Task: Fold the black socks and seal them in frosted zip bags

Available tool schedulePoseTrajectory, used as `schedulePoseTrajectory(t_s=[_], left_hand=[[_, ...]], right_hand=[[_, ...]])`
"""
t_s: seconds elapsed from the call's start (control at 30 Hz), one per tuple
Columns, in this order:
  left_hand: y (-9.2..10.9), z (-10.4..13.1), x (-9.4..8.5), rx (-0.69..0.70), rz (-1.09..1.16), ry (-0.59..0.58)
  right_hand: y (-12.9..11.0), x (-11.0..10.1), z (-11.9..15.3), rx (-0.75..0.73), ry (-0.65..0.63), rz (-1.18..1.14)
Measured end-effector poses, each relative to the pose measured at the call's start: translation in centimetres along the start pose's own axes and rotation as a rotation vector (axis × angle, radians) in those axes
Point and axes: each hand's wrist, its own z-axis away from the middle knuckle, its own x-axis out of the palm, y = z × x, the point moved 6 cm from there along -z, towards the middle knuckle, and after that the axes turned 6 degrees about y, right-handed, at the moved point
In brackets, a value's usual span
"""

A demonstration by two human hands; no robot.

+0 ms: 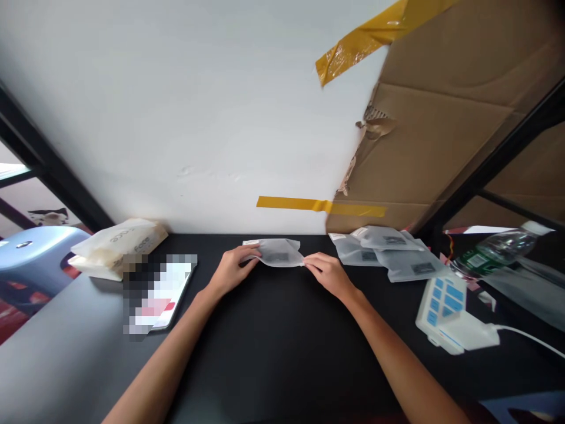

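Note:
A frosted zip bag (278,252) with a dark printed patch lies near the back of the black table (282,341), its near edge lifted a little. My left hand (233,268) grips its left end between thumb and fingers. At the near right corner, the fingertips of my right hand (329,272) pinch the edge, where a small pale tab shows. Whether anything is inside the bag I cannot tell. Right of my right hand, several similar frosted bags (404,259) lie overlapping.
A phone (170,294), partly blurred, lies left of my left arm, with a tissue pack (121,247) behind it. At right are a white power strip (445,300) with a plugged-in charger (472,333) and a tilted green-labelled bottle (497,250). Taped cardboard (432,135) and a white wall (198,118) rise behind.

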Motion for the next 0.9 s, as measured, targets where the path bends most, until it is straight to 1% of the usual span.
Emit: schedulePoseTrajectory(t_s=[0.07,0.1,0.17,0.23,0.3,0.37,0.43,0.5,0.57,0.63,0.7,0.77,0.83,0.9], left_hand=[[2.3,0.3,0.0,0.163,-0.176,0.075],[3.7,0.6,0.4,0.242,-0.238,0.083],[6.2,1.3,1.8,0.348,-0.275,0.046],[7.9,1.9,3.0,0.385,-0.252,0.019],[8.7,2.2,3.7,0.386,-0.23,0.023],[8.5,2.1,3.8,0.39,-0.245,0.026],[7.5,1.6,3.1,0.397,-0.302,0.021],[5.9,1.0,1.5,0.368,-0.379,0.057],[4.0,0.4,-0.3,0.303,-0.436,0.113],[2.6,0.2,-1.2,0.267,-0.436,0.085],[2.0,0.4,-1.2,0.251,-0.383,0.001],[2.0,0.8,-0.6,0.229,-0.321,-0.063],[2.4,1.0,0.1,0.196,-0.293,-0.077],[2.7,1.2,0.7,0.169,-0.297,-0.066]], right_hand=[[-0.7,0.5,0.0,-0.02,0.038,0.005],[-1.2,0.8,0.0,-0.033,0.043,0.008],[-2.6,1.6,0.0,-0.065,0.031,0.009],[-4.0,2.5,0.1,-0.103,-0.001,0.007],[-5.1,3.0,0.2,-0.126,-0.027,0.007],[-5.3,3.0,0.1,-0.136,-0.046,0.013],[-4.4,2.3,-0.2,-0.122,-0.037,0.036],[-2.4,0.6,-0.6,-0.07,0.049,0.082],[-0.1,-1.5,-0.7,0.005,0.179,0.124],[1.7,-2.8,-0.7,0.051,0.253,0.134],[2.6,-3.3,-0.6,0.072,0.255,0.12],[2.8,-3.2,-0.5,0.1,0.25,0.09],[2.6,-2.7,-0.5,0.136,0.228,0.041],[2.3,-1.9,-0.5,0.166,0.171,-0.021]])
